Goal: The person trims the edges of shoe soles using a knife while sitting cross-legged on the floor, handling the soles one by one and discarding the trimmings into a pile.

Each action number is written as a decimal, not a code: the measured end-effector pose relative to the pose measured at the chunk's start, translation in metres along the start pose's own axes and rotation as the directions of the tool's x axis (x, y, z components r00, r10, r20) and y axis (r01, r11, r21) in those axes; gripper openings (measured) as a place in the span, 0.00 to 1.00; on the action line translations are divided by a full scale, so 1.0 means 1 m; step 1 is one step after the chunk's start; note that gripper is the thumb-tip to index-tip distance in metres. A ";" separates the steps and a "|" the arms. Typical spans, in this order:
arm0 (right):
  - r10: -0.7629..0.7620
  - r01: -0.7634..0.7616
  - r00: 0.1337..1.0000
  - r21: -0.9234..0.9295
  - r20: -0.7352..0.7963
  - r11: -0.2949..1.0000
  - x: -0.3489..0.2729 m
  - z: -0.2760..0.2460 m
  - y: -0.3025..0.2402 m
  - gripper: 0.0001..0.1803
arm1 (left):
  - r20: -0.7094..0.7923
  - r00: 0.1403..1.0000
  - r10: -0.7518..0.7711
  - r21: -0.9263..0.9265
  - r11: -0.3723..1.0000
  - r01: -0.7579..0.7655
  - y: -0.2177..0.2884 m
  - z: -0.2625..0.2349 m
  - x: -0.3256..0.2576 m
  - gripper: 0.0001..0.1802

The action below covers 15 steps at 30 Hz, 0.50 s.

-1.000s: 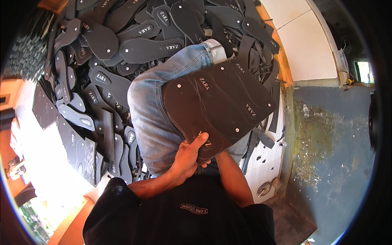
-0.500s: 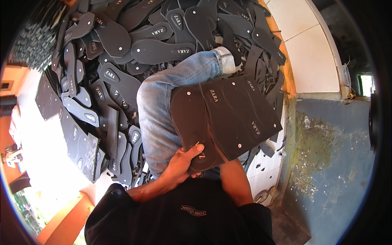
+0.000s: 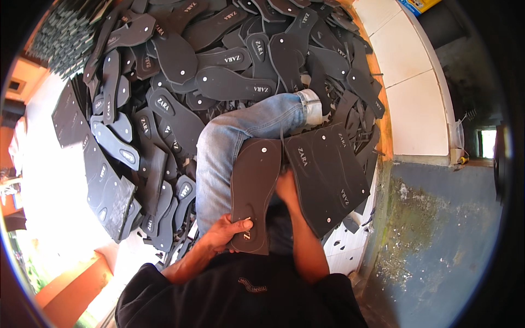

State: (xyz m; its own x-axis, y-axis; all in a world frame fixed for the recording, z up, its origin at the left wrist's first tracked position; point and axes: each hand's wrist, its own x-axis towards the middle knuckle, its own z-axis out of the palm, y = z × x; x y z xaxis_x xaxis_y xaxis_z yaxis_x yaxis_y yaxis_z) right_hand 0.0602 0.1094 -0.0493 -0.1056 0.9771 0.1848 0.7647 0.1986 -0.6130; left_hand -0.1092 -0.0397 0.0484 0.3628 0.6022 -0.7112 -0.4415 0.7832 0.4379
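My left hand [image 3: 225, 229] is closed on a black foam sandal sole [image 3: 254, 186], its thumb pressed on the heel end and the fingers underneath. This sole piece is separated along its right side from a black foam sheet [image 3: 333, 175] printed with more sole outlines. Between the two pieces is my right hand [image 3: 287, 188], blurred and curled at the sheet's left edge. Whatever it grips is hidden. A thin dark sliver [image 3: 282, 131] sticks up at the top of the gap. Both pieces lie over my legs in blue jeans [image 3: 216, 158].
A heap of cut black soles [image 3: 175, 57] and scraps covers the floor ahead. Several uncut sheets [image 3: 104, 186] lie at the left, with stacked strips [image 3: 63, 41] beyond. A wooden edge [image 3: 385, 131] and a stained grey floor [image 3: 432, 229] are at the right.
The sole in my left hand has come apart from the sheet, opening a wide gap. My right hand, hidden under the sheet before, now shows in that gap. The view has shifted slightly.
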 end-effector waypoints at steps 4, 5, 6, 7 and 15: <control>0.531 -0.673 0.725 0.286 0.438 0.683 0.073 -0.009 0.015 0.17 | 0.010 0.997 0.079 0.103 0.991 -0.080 -0.003 -0.003 -0.009 0.18; 0.494 -0.702 0.707 0.416 0.505 0.578 0.081 -0.021 -0.004 0.19 | -0.018 0.991 0.136 0.139 0.981 -0.133 -0.011 -0.009 -0.011 0.18; 0.448 -0.722 0.692 0.526 0.566 0.450 0.087 -0.035 -0.023 0.21 | -0.044 0.980 0.193 0.178 0.967 -0.182 -0.015 -0.013 -0.013 0.18; 0.351 -0.662 0.750 0.624 0.561 0.415 0.077 -0.042 -0.035 0.31 | -0.027 0.983 0.180 0.196 0.965 -0.172 -0.013 -0.013 -0.016 0.19; 0.176 -0.538 0.842 0.765 0.510 0.355 -0.026 -0.056 -0.101 0.10 | -0.128 0.900 0.417 0.130 0.907 -0.401 0.048 -0.018 0.001 0.31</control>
State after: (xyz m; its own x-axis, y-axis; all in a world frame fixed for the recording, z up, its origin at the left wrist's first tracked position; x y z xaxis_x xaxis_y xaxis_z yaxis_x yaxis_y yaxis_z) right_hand 0.0212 0.0594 0.0510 -0.2791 0.8965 -0.3440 -0.1584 -0.3963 -0.9044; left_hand -0.1445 -0.0038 0.0590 0.0373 0.8484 -0.5280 -0.4395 0.4885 0.7538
